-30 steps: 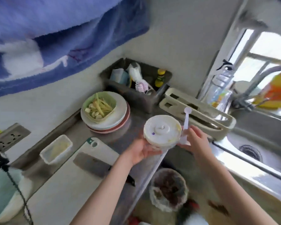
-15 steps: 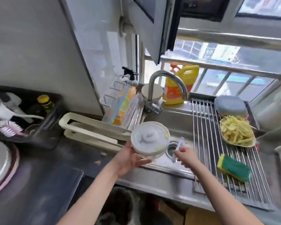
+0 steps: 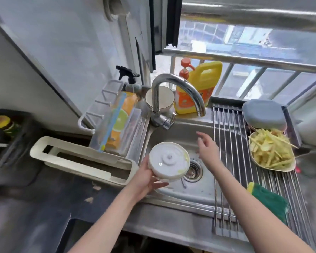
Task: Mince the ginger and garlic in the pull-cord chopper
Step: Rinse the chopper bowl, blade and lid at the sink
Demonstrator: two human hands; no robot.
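gripped from below by the left hand (image 3: pixel 144 177), the pull-cord chopper (image 3: pixel 167 163) hangs over the sink (image 3: pixel 173 133), just left of the drain (image 3: pixel 193 169), fingers curled round its underside and rim. the right hand (image 3: pixel 206 147) is empty now, fingers loosely spread; half a second ago it pinched a small white piece, which is gone from it. it has risen from near the drain toward the faucet (image 3: pixel 173 92), palm facing left, forearm stretched across the sink's front edge.
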